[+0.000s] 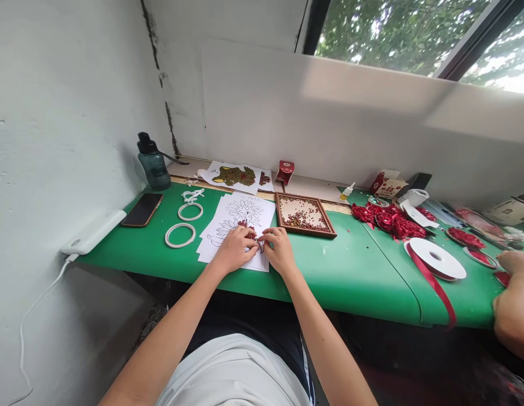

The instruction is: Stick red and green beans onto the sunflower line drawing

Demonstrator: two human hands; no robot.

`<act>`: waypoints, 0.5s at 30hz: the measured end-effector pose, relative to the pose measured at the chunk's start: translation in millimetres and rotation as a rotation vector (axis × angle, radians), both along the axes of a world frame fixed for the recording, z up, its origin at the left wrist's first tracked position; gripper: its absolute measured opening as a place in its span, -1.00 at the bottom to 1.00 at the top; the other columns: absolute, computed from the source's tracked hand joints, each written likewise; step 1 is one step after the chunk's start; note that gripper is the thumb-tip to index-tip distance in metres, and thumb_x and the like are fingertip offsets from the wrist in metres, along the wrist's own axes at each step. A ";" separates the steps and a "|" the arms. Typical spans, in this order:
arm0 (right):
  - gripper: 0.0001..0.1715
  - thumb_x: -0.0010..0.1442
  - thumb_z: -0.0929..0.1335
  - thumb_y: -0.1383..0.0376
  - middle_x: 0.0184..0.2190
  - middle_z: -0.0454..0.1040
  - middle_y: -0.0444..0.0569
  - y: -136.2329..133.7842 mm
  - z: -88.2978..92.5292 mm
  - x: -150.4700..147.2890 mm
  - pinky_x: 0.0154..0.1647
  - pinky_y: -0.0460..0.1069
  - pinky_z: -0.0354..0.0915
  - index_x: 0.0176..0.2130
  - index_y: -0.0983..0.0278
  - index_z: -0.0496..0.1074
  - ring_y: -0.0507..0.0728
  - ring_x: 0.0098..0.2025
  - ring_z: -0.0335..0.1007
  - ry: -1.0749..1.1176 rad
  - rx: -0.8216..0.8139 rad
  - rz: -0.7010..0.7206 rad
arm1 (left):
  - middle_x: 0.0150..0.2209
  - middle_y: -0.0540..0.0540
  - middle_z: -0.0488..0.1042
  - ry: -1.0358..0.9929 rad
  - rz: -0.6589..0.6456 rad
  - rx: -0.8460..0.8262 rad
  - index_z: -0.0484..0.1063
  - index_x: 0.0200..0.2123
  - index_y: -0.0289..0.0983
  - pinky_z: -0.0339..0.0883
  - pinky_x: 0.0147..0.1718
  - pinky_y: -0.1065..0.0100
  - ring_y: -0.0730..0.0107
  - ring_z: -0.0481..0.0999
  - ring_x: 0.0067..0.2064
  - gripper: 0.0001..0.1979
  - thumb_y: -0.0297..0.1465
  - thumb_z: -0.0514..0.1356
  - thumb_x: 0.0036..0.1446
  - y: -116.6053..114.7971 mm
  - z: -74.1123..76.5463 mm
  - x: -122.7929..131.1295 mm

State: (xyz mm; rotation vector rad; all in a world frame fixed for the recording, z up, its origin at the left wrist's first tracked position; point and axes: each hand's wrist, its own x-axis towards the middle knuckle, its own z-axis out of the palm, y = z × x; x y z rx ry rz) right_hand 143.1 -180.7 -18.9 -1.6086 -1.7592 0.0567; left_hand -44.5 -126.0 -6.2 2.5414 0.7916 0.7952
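A sheet of white paper (pixel 264 211) printed with flower outlines lies on top of other sheets. Dark red beans (pixel 247 225) form a small cluster on its lower flower. My left hand (pixel 237 247) rests over that cluster, fingers curled, thumb and fingertips close together at its right edge. Beside it my right hand (pixel 278 247) has thumb and forefinger pinched near the beans; whatever either hand holds is too small to make out. A wooden tray (pixel 306 230) with scattered red beans sits just behind and right of my right hand.
On the left are a phone (pixel 142 210), a bottle (pixel 154 163), a white power bank (pixel 94 231) and tape rolls (pixel 180 235). A ribbon spool (pixel 437 258), red ribbon flowers (pixel 389 220) and another person's arm (pixel 515 304) are at right. A glue bottle (pixel 347 192) stands behind.
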 end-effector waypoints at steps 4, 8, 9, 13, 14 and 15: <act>-0.61 0.23 0.31 0.53 -0.13 0.60 0.01 0.0 -1.1 0.1 0.05 0.20 0.35 -0.29 0.16 0.66 0.28 -0.01 0.32 -0.007 0.012 0.005 | 0.06 -0.03 0.54 0.001 0.002 0.001 0.67 -0.28 -0.11 0.36 0.17 0.04 0.14 0.43 0.11 -0.81 -0.39 0.23 0.33 0.5 -0.9 0.2; -0.60 0.21 0.30 0.55 -0.12 0.60 0.01 -0.1 -1.0 -0.3 0.05 0.20 0.35 -0.29 0.16 0.65 0.28 -0.01 0.32 -0.018 0.016 0.012 | 0.07 -0.04 0.54 -0.003 0.002 -0.005 0.67 -0.26 -0.11 0.35 0.18 0.03 0.14 0.42 0.12 -0.82 -0.39 0.23 0.33 1.4 -2.6 0.6; -0.60 0.20 0.30 0.55 -0.12 0.60 0.01 0.0 -0.8 -0.2 0.05 0.20 0.34 -0.29 0.16 0.64 0.28 -0.01 0.32 -0.020 0.017 0.013 | 0.07 -0.04 0.54 -0.005 0.001 -0.007 0.66 -0.25 -0.11 0.35 0.18 0.03 0.14 0.42 0.12 -0.82 -0.39 0.23 0.33 1.7 -3.0 0.7; -0.58 0.18 0.27 0.58 -0.16 0.58 0.01 -0.2 1.2 0.4 0.02 0.18 0.34 -0.25 0.18 0.61 0.27 -0.04 0.34 0.005 0.061 -0.011 | 0.07 -0.03 0.56 -0.008 -0.015 -0.016 0.65 -0.23 -0.12 0.35 0.17 0.03 0.14 0.42 0.13 -0.83 -0.40 0.23 0.33 1.8 -3.2 0.6; -0.58 0.17 0.26 0.58 -0.16 0.58 0.01 -0.8 2.2 0.1 0.01 0.17 0.34 -0.24 0.18 0.60 0.27 -0.05 0.34 0.013 0.078 -0.021 | 0.06 -0.02 0.57 -0.009 -0.020 -0.018 0.65 -0.23 -0.12 0.35 0.17 0.03 0.14 0.42 0.14 -0.83 -0.39 0.23 0.34 1.6 -2.7 0.4; -0.58 0.18 0.25 0.57 -0.16 0.57 0.01 -1.7 3.6 -0.5 0.00 0.17 0.34 -0.23 0.18 0.59 0.26 -0.05 0.35 0.019 0.095 -0.028 | 0.06 -0.01 0.57 -0.009 -0.025 -0.021 0.65 -0.23 -0.11 0.34 0.17 0.04 0.15 0.42 0.14 -0.83 -0.39 0.22 0.34 1.3 -2.0 0.2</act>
